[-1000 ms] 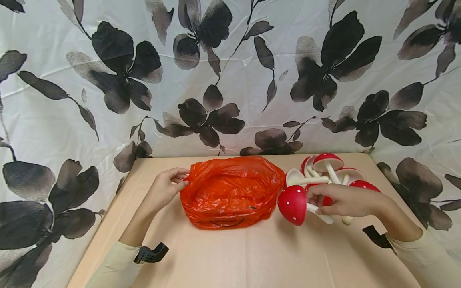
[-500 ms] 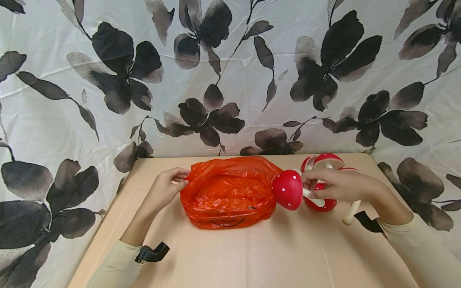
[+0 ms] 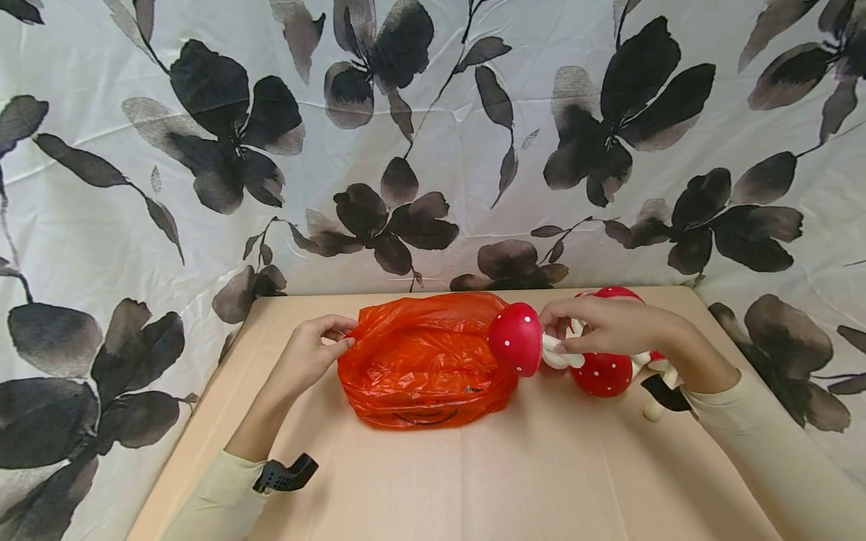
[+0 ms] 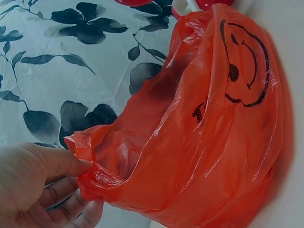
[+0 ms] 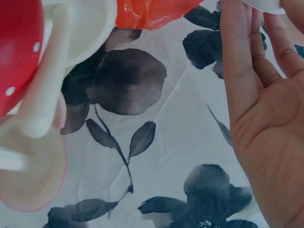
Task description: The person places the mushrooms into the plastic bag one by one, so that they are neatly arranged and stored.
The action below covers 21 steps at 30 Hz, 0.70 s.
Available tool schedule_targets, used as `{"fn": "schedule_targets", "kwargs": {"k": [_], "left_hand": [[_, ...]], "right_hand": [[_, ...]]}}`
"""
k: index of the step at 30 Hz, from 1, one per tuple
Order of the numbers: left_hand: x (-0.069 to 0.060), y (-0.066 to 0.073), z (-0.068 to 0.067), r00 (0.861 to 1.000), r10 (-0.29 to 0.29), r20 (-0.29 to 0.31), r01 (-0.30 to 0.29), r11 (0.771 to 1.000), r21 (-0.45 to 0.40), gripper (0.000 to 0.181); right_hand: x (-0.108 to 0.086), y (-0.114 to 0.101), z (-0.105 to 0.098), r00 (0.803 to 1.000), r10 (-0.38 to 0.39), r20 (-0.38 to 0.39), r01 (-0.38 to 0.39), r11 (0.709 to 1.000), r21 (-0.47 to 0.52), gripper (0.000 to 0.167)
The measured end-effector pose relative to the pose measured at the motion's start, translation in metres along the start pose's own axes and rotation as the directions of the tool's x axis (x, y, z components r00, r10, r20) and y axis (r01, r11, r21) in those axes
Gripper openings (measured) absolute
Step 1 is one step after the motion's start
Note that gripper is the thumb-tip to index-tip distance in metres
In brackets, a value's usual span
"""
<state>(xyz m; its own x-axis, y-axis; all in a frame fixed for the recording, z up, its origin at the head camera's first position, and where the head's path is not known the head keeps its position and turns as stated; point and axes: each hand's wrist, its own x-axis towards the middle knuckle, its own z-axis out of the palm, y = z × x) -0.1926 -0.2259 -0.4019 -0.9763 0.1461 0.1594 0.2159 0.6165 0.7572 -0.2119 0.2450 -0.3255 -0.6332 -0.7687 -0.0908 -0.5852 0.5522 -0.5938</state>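
Observation:
An orange-red plastic bag (image 3: 419,361) lies on the table with its mouth spread open; a black smiley print shows on its side in the left wrist view. My left hand (image 3: 314,349) pinches the bag's left rim between thumb and fingers, also plain in the left wrist view, where the hand (image 4: 42,185) grips a gathered edge. By its pale stem, my right hand (image 3: 609,327) holds a toy mushroom (image 3: 516,340) with a red, white-dotted cap. That cap overlaps the bag's right rim from above. Only the palm and part of the fingers show in the right wrist view.
Several more toy mushrooms (image 3: 602,374) lie piled right of the bag, partly hidden beneath my right hand and forearm. The pale wooden table (image 3: 460,481) ends at a white cloth (image 3: 473,173) with dark flowers behind it.
My right hand has carried the mushroom left and slightly up, from beside the bag to over its right rim. The left hand and the bag have stayed nearly still.

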Motion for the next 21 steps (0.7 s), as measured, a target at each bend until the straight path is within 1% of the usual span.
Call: {"fn": "schedule_targets", "kwargs": {"k": [8, 13, 16, 18, 21], "left_hand": [[0.002, -0.002, -0.001, 1.0, 0.02, 0.007, -0.02, 1.0, -0.006, 0.024], [0.004, -0.002, -0.001, 1.0, 0.029, 0.008, -0.029, 1.0, -0.006, 0.024], [0.005, -0.003, -0.001, 1.0, 0.029, 0.01, -0.029, 1.0, -0.006, 0.025], [0.006, -0.003, -0.001, 1.0, 0.026, 0.017, -0.026, 1.0, -0.007, 0.025], [0.007, -0.004, -0.001, 0.999, 0.022, 0.023, -0.022, 1.0, -0.009, 0.025]], "right_hand": [[0.023, 0.002, -0.005, 1.0, -0.002, 0.029, -0.001, 0.996, 0.092, 0.035], [0.036, 0.003, -0.005, 0.999, -0.016, 0.035, 0.01, 0.988, 0.155, 0.037], [0.043, 0.003, -0.004, 0.999, -0.006, 0.039, -0.001, 0.982, 0.188, 0.037], [0.049, 0.003, -0.003, 0.999, 0.005, 0.047, -0.015, 0.977, 0.214, 0.035], [0.058, 0.003, -0.002, 0.998, 0.01, 0.058, -0.022, 0.976, 0.215, 0.03]]}}
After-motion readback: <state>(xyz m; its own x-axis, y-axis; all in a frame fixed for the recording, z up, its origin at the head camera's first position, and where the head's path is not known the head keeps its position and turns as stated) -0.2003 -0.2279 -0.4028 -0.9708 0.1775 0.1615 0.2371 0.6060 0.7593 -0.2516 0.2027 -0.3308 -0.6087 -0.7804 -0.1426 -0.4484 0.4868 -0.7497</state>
